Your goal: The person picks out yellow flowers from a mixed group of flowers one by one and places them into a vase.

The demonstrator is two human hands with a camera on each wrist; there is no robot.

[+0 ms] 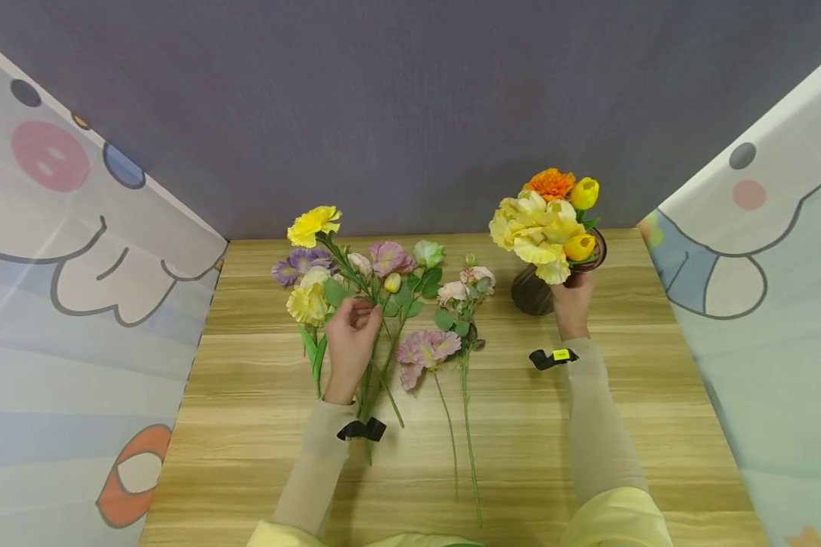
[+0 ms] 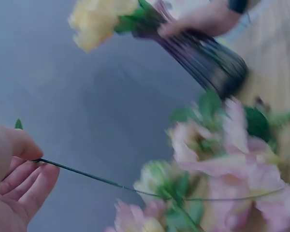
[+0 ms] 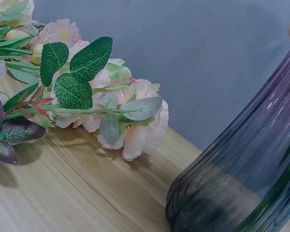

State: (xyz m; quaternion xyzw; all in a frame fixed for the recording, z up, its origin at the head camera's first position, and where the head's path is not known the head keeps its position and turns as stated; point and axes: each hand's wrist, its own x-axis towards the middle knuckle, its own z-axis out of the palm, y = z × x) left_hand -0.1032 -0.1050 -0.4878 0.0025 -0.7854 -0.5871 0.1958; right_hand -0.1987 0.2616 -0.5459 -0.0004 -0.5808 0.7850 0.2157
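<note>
My left hand (image 1: 351, 346) pinches the thin green stem (image 2: 87, 174) of a yellow flower between thumb and fingers. Its ruffled yellow bloom (image 1: 313, 226) stands above the other flowers in the head view. Over on the right, my right hand (image 1: 573, 305) grips the upper part of a dark, ribbed glass vase (image 1: 532, 292), which leans to one side. Pale yellow blooms (image 1: 537, 232), an orange flower (image 1: 550, 184) and yellow tulips (image 1: 584, 194) stick out of the vase. Green stems show through its glass (image 3: 222, 193) in the right wrist view.
Loose flowers lie on the wooden table (image 1: 540, 456): purple (image 1: 302, 264), pale yellow (image 1: 308, 304), pink (image 1: 427, 351), and light pink roses (image 1: 454, 292) on long stems. A dark grey wall (image 1: 410, 114) stands behind, with cartoon-printed panels (image 1: 55, 365) at both sides.
</note>
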